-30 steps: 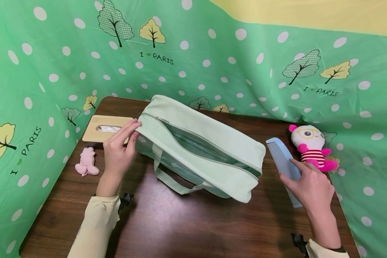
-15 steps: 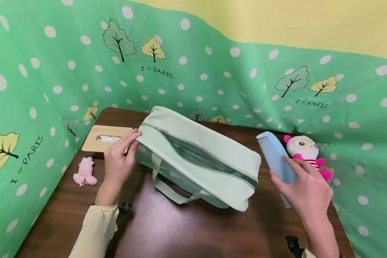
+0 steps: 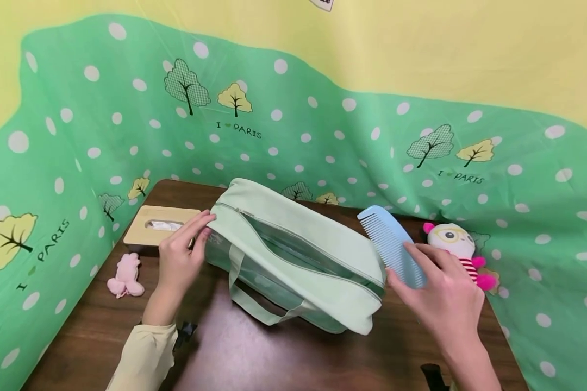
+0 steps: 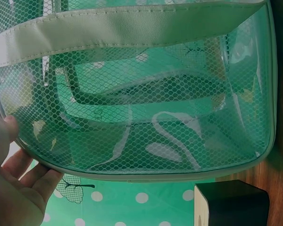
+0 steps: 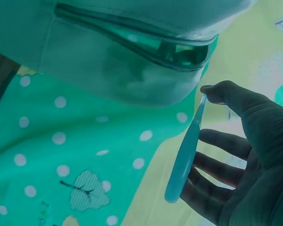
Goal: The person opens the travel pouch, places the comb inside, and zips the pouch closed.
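R hand (image 3: 442,290) grips blue comb (image 3: 395,237) across its width, fingers part-spread, thumb on teeth side; L hand (image 3: 183,255) pinches L end of unzipped green bag (image 3: 303,217). Vs. 1 s ago, comb's off worktop's (image 3: 254,364) R side, now just beside bag's R end; prob. mid-carry. Can't tell if R thumb touches bag.
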A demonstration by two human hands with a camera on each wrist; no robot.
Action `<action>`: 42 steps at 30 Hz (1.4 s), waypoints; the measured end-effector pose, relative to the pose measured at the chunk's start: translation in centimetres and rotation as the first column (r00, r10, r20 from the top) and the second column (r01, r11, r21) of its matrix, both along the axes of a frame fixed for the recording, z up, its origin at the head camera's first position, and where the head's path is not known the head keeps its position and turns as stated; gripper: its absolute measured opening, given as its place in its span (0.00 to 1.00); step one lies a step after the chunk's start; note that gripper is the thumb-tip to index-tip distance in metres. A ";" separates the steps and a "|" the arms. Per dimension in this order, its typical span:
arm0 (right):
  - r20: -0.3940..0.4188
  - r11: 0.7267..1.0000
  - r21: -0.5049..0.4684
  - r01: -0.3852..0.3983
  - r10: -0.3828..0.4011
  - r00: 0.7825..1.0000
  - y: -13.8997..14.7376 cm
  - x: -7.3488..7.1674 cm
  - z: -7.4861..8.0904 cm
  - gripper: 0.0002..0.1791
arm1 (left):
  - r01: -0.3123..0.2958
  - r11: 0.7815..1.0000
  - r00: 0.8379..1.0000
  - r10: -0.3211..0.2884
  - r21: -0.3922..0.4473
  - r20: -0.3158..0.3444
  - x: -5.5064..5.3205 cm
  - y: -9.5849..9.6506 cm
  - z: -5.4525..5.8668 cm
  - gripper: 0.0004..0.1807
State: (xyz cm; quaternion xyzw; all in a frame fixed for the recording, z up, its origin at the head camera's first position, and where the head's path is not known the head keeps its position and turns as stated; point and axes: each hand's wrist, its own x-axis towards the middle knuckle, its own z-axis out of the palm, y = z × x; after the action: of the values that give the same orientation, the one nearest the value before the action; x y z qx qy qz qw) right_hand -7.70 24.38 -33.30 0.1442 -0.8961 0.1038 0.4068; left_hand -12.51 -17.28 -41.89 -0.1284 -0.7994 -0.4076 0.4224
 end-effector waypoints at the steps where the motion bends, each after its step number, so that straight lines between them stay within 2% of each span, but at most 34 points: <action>1: 0.006 1.000 0.011 -0.007 0.007 1.000 -0.3 0.0 0.2 0.31 | 0.001 1.000 1.000 -0.001 -0.004 -0.004 0.1 0.0 -0.1 0.15; 5: 0.000 0.997 0.053 -0.051 0.051 0.999 -1.6 -0.3 0.7 0.31 | 0.005 1.000 1.000 -0.005 -0.003 -0.009 0.1 0.0 -0.1 0.15; 10: -0.053 0.986 0.092 -0.141 0.146 0.988 -3.3 -1.1 1.0 0.28 | 0.007 1.000 1.000 -0.007 0.002 -0.002 0.1 0.0 -0.1 0.15; 19: -0.019 0.935 0.230 -0.271 0.282 0.959 -5.9 -2.6 1.7 0.23 | 0.014 1.000 1.000 -0.014 0.003 -0.013 -0.2 0.0 0.0 0.15; 26: 0.013 0.895 0.330 -0.298 0.312 0.950 -7.2 -3.3 2.1 0.24 | 0.021 1.000 1.000 -0.021 0.008 -0.010 -0.4 0.1 0.1 0.15; 34: 0.034 0.850 0.393 -0.350 0.367 0.929 -9.0 -3.8 1.8 0.25 | 0.010 1.000 1.000 -0.010 0.005 -0.007 -0.2 0.0 0.1 0.15; 42: 0.034 0.829 0.421 -0.368 0.392 0.920 -10.6 -4.2 1.5 0.22 | 0.016 1.000 1.000 -0.016 0.011 -0.002 -0.1 0.0 -0.1 0.16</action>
State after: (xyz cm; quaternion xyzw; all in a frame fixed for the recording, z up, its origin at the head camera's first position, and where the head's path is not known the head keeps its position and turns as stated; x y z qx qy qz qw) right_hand -11.86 13.76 -31.83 0.4060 -0.8392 -0.0161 0.3615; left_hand -12.58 -17.33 -42.02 -0.1328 -0.7955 -0.4154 0.4208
